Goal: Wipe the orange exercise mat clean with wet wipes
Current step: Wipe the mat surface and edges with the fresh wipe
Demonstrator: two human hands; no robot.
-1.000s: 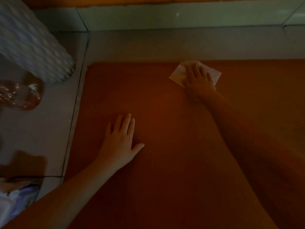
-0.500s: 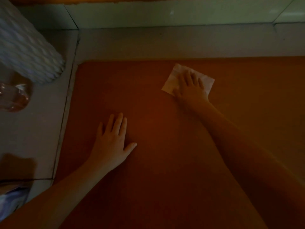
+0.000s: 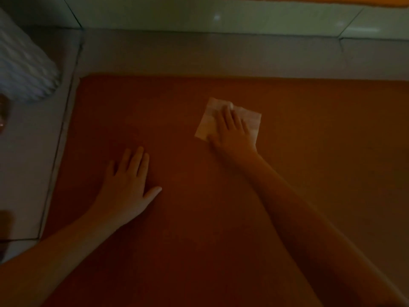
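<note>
Fingers [image 3: 226, 115] flat on the wet wipe [image 3: 207, 122], the right hand [image 3: 232, 134] drags it nearer from the orange mat's [image 3: 309, 162] far edge, apparently mid-stroke.

Dim light. Pale grey tiled floor [image 3: 26, 165], dark grout lines running across it. Glossy pale tile skirting [image 3: 221, 16] along the far wall, catching small highlights. Thin orange strip [image 3: 309, 0] above the skirting at top edge. White ribbed fabric-like bundle [image 3: 20, 63] on the floor, upper left, partly cut off. Just below it, a small reddish glossy object [image 3: 2, 114] at left edge, too dark to identify.
</note>
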